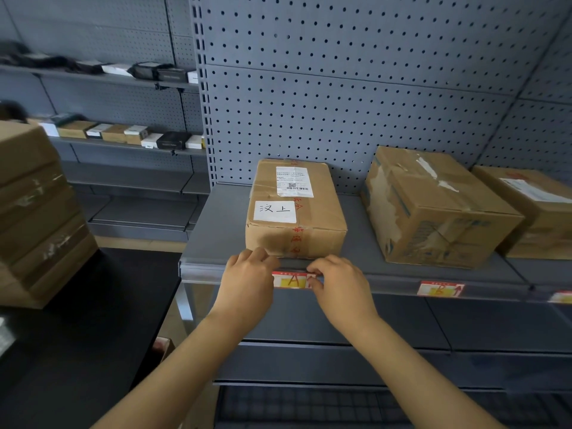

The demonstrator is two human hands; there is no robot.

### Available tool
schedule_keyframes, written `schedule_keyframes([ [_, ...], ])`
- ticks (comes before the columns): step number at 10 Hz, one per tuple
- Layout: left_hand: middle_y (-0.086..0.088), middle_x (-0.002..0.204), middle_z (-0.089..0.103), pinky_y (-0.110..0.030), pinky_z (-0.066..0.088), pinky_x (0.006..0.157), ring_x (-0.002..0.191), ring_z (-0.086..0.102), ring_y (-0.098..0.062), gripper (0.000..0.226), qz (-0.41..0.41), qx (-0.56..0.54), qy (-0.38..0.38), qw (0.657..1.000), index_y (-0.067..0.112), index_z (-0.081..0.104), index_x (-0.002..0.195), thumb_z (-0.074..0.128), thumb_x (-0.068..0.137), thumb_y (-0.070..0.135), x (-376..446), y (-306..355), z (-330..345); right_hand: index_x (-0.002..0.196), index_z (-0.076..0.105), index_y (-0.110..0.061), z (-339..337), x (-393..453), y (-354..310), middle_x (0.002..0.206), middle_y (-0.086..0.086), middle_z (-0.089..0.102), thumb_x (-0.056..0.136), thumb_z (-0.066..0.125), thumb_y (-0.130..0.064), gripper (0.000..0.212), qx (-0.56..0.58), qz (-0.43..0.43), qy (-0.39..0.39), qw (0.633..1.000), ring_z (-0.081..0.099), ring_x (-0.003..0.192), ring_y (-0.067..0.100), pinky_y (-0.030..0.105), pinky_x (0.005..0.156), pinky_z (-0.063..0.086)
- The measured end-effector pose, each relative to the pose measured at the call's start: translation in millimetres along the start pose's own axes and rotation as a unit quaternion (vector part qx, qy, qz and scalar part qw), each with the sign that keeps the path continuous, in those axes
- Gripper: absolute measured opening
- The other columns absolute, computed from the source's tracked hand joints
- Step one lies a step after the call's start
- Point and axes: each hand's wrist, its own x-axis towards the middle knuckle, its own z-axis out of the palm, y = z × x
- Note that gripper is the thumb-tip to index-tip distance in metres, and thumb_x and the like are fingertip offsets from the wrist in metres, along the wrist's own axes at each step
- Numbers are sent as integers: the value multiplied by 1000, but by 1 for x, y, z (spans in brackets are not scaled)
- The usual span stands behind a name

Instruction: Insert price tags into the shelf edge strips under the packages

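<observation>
A red and yellow price tag marked A (pixel 292 280) sits in the clear shelf edge strip (pixel 201 272) under a taped cardboard package (pixel 294 212). My left hand (pixel 247 280) covers the tag's left end, its fingers curled over the strip's top lip. My right hand (pixel 337 284) pinches the tag's right end between thumb and fingers. A second tag marked B (pixel 440 288) is seated in the strip under the larger torn package (pixel 433 209). A third tag (pixel 561 297) shows at the right edge, below another package (pixel 538 212).
Grey pegboard backs the shelf. Stacked cardboard boxes (pixel 37 212) stand on a black table (pixel 77 335) at the left. Far shelves at the left hold several small boxes (pixel 130 136). Lower grey shelves and a wire grid lie below my arms.
</observation>
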Motion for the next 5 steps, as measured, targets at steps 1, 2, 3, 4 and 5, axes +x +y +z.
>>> schedule_keyframes([
  [1,0,119,57,-32,40,96,108,53,-21,40,11,20,-4,1000,23,54,123,54,86,10,-4,5,-14,110,65,-22,-14,-9,-4,108,-4,65,90,60,-24,21,4,-3,2,1000,55,102,17,31,85,47],
  [2,-1,117,58,-32,41,93,105,55,-22,36,13,23,5,1000,22,54,121,56,86,13,-15,16,-34,111,64,-20,-33,-22,-7,110,-3,65,89,61,-22,23,8,-9,14,1000,55,103,18,32,85,46],
  [3,-2,114,59,-33,42,88,103,56,-25,33,17,41,21,999,19,55,119,55,86,14,-28,34,-54,111,64,-19,-55,-39,-5,109,-1,65,88,62,-22,23,1,-29,29,999,55,102,20,33,85,45],
  [4,-2,115,58,-33,40,89,105,54,-25,36,24,76,15,997,20,53,122,52,86,13,-41,59,-81,111,64,-19,-81,-60,-3,109,0,64,88,62,-22,24,0,-47,28,999,55,102,21,34,86,45],
  [5,-3,117,58,-33,39,88,107,53,-27,43,29,117,41,992,20,51,124,48,82,8,-51,86,-107,112,63,-19,-113,-80,2,108,1,64,88,61,-21,24,10,-67,57,996,55,102,22,33,84,46],
])
